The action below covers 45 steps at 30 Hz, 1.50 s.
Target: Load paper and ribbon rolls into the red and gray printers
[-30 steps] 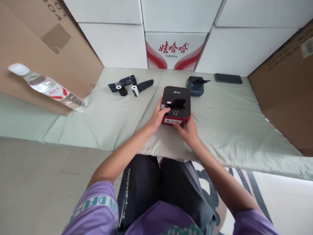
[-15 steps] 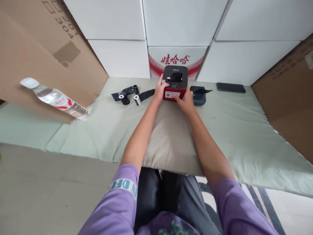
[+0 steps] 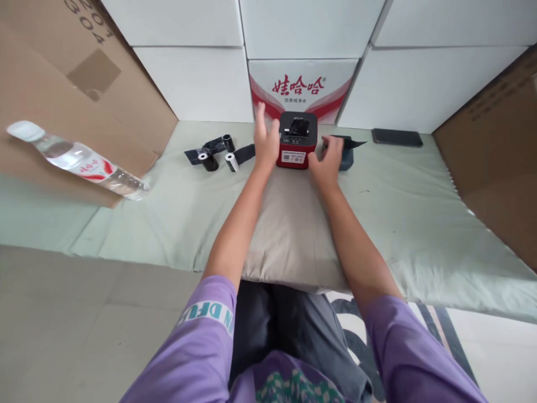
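Observation:
A small box-shaped printer (image 3: 298,146), black on top and red below with a white label on its front, stands on the green cloth. A glossy black patch shows on its top. Close along its left side is my left hand (image 3: 267,143), fingers raised and thumb apart, holding nothing. My right hand (image 3: 328,159) is at the printer's right side, fingers bent and spread from the thumb, with nothing visible in it. Partly behind that hand lies a dark blue case-like device (image 3: 347,158), with a black strip (image 3: 356,144) across its top.
Several small rolls lie left of the printer, including a black roll (image 3: 208,162) and a white-ended roll (image 3: 231,162). A phone (image 3: 397,137) rests at the back right. A water bottle (image 3: 79,162) leans by a cardboard box (image 3: 67,101). White boxes (image 3: 193,84) line the back.
Both hands have loosened from the printer and moved to its sides, fingers spreading. It now stands on the cloth between them. The view has shifted slightly.

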Motion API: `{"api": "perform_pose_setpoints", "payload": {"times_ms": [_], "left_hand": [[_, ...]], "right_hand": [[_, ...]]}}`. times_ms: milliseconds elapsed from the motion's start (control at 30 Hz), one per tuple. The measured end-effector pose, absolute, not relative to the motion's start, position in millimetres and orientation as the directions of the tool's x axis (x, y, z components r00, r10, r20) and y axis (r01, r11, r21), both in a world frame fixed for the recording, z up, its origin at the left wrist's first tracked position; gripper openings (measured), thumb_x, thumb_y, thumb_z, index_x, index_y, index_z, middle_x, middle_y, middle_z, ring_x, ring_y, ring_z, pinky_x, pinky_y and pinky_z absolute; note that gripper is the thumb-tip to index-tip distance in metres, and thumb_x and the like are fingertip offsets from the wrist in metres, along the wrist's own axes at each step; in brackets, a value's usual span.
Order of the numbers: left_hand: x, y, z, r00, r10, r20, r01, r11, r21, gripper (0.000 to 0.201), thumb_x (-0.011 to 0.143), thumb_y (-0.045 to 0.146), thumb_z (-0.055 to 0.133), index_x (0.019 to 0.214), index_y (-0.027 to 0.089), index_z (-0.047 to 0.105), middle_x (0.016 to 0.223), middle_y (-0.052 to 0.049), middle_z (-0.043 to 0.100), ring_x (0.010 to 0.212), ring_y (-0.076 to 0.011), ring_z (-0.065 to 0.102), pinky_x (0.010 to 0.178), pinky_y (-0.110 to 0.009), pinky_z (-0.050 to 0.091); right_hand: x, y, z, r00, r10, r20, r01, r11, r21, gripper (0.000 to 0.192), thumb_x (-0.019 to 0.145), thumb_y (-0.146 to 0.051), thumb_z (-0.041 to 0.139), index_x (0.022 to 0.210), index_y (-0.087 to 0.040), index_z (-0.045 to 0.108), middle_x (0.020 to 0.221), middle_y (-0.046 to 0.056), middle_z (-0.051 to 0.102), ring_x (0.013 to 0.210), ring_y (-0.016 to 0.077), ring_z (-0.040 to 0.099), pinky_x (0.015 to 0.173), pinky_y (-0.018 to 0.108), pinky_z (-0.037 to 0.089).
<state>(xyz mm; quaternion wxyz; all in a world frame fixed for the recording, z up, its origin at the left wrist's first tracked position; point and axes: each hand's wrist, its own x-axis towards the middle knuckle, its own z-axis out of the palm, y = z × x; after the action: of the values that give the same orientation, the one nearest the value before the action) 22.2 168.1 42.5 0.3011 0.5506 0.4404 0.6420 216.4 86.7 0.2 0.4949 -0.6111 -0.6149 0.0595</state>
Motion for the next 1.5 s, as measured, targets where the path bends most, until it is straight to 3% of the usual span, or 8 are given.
{"api": "perform_pose_setpoints", "payload": {"times_ms": [100,200,300,400,567,833,1133,1500], "left_hand": [[2,142,68,-0.232,0.655,0.719,0.184,-0.697,0.693,0.064,0.104,0.075,0.055,0.158,0.043,0.048,0.179,0.012,0.044,0.174,-0.0203,0.028,0.144,-0.047,0.031],[-2,82,62,-0.21,0.54,0.815,0.299,-0.758,0.579,0.055,0.108,0.074,0.043,0.148,0.037,0.055,0.169,-0.002,0.057,0.161,-0.0255,0.05,0.13,-0.048,0.048],[11,25,27,-0.124,0.674,0.728,0.411,-0.633,0.656,0.036,0.111,0.052,0.045,0.127,0.025,0.063,0.141,-0.014,0.073,0.138,-0.028,0.067,0.114,-0.045,0.057],[29,1,0,0.019,0.826,0.564,0.428,-0.517,0.742,0.02,0.102,0.021,0.052,0.118,0.023,0.064,0.119,-0.01,0.078,0.114,-0.0235,0.075,0.101,-0.039,0.061],[41,3,2,0.245,0.838,0.488,0.446,-0.545,0.71,0.026,0.098,0.009,0.056,0.117,0.022,0.068,0.11,-0.006,0.08,0.103,-0.02,0.075,0.102,-0.035,0.058],[33,0,9,0.06,0.941,0.333,0.693,-0.279,0.665,0.022,0.106,0.016,0.053,0.11,0.025,0.073,0.112,-0.01,0.079,0.12,-0.0286,0.071,0.099,-0.04,0.057],[41,-5,11,0.052,0.996,0.077,0.617,-0.093,0.782,0.048,0.112,0.021,0.033,0.14,0.033,0.07,0.153,0.001,0.074,0.152,-0.0212,0.059,0.129,-0.047,0.041],[34,1,11,0.14,0.99,0.015,0.75,-0.116,0.651,0.044,0.118,0.04,0.035,0.143,0.03,0.069,0.171,-0.005,0.059,0.161,-0.037,0.045,0.132,-0.064,0.036]], "right_hand": [[225,69,9,0.391,0.739,0.549,0.74,0.103,-0.664,0.023,0.094,-0.024,0.051,0.115,-0.02,0.061,0.125,0.018,0.061,0.132,0.0354,0.06,0.121,0.064,0.049],[233,64,9,0.54,0.704,0.462,0.74,-0.136,-0.659,0.025,0.091,-0.029,0.06,0.113,-0.017,0.059,0.126,0.02,0.061,0.135,0.0393,0.056,0.123,0.067,0.044],[236,69,6,0.684,0.641,0.347,0.669,-0.363,-0.648,0.068,0.077,-0.039,0.082,0.132,-0.011,0.054,0.146,0.028,0.055,0.143,0.045,0.049,0.126,0.068,0.038],[238,75,5,0.708,0.662,0.246,0.636,-0.447,-0.629,0.097,0.069,-0.043,0.091,0.148,-0.01,0.045,0.155,0.031,0.053,0.148,0.0469,0.047,0.128,0.069,0.033],[239,66,15,0.68,0.702,0.211,0.628,-0.41,-0.661,0.081,0.073,-0.044,0.088,0.139,-0.011,0.054,0.15,0.027,0.063,0.146,0.0458,0.052,0.126,0.065,0.039],[210,-19,30,0.626,0.729,0.278,0.658,-0.302,-0.689,0.075,0.067,-0.049,0.087,0.127,-0.014,0.057,0.136,0.022,0.067,0.135,0.0446,0.057,0.12,0.062,0.045],[161,-63,7,0.505,0.808,0.303,0.742,-0.227,-0.631,0.077,0.061,-0.053,0.089,0.12,-0.019,0.053,0.126,0.022,0.067,0.125,0.0442,0.057,0.118,0.064,0.042],[166,-80,-10,0.417,0.867,0.272,0.737,-0.148,-0.659,0.087,0.06,-0.054,0.089,0.125,-0.02,0.043,0.131,0.022,0.058,0.131,0.0448,0.054,0.12,0.067,0.042]]}}
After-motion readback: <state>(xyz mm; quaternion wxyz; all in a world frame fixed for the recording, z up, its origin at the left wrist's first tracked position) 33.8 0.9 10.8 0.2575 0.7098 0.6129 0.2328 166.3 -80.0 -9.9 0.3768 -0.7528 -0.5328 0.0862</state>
